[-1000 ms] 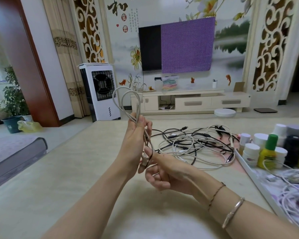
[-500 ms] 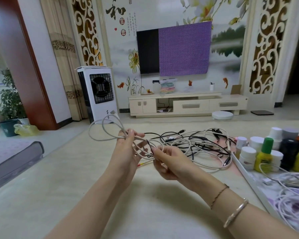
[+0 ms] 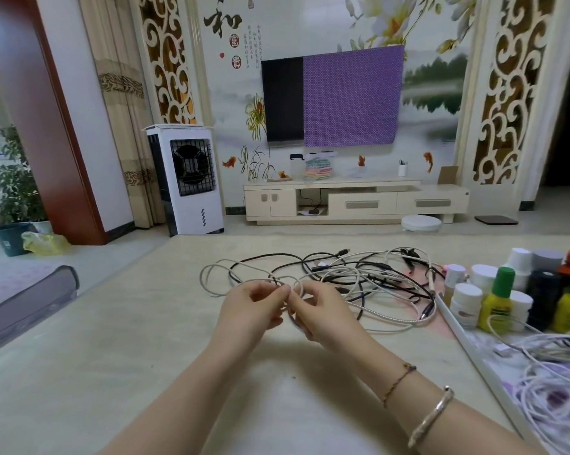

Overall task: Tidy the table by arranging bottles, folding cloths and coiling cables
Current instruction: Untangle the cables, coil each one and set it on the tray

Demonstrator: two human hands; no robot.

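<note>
Two hands at frame centre, both working one pale cable.

1. Coiled pale cable (image 3: 218, 280), centre-left. Loops lie low and flat out to the left of the hands, just over the table (image 3: 112, 339). Half a sec ago they were held up a bit higher; a sec ago they stood upright above the fist. Judgement: coil formed, now at the tie-off or set-down stage.
2. Left hand (image 3: 250, 310), centre. Fingers curled, thumb and fingertips pinching the cable bundle at its waist.
3. Right hand (image 3: 323, 313), just right of it, fingertips touching the left's. Curled, pinching the same cable at the crossing point. Prob. tucking the loose end; end itself hidden by fingers.
4. Cable tangle (image 3: 369, 277), centre-right, behind hands. Black, white and braided leads mixed, not yet coiled. Unchanged over the sec.
5. Bottles (image 3: 497, 300), right edge, approx. a dozen, white caps plus green and red caps, clustered at the top of a tray (image 3: 474, 353).
6. White cables (image 3: 553, 389), lower right, loose on the tray.

Cloths: none clearly seen on the table.
</note>
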